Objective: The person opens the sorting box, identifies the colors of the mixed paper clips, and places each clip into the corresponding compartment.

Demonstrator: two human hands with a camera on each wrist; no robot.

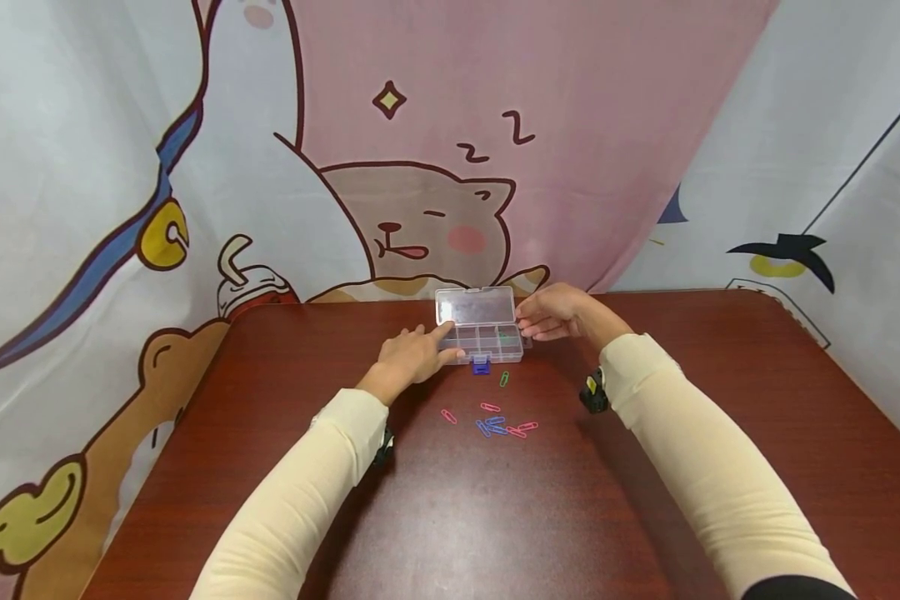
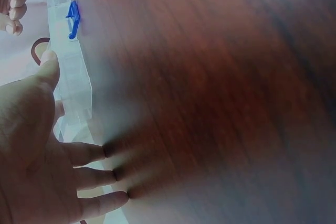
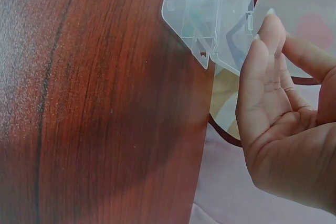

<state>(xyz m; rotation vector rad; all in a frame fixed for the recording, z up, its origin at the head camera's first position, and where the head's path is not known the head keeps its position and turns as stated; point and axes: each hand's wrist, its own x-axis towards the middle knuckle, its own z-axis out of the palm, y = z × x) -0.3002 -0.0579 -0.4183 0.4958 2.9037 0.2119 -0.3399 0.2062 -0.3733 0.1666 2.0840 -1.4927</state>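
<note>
A clear plastic compartment box [image 1: 468, 340] stands near the table's far edge, its lid [image 1: 476, 307] raised. A blue latch [image 1: 481, 366] hangs at its front. Something green [image 1: 505, 337] shows in a right compartment. My left hand [image 1: 412, 353] is at the box's left end, thumb and index finger at its walls; in the left wrist view the other fingers [image 2: 94, 177] stretch down to the table. Beside the lid's right edge is my right hand [image 1: 551, 312], fingers loosely bent with nothing visible in them; whether they touch the lid I cannot tell.
In front of the box lie a green paper clip [image 1: 504, 379], pink paper clips [image 1: 448, 416] and a cluster of blue paper clips [image 1: 496, 421]. Behind the wooden table [image 1: 465, 517] hangs a printed cloth [image 1: 570, 100].
</note>
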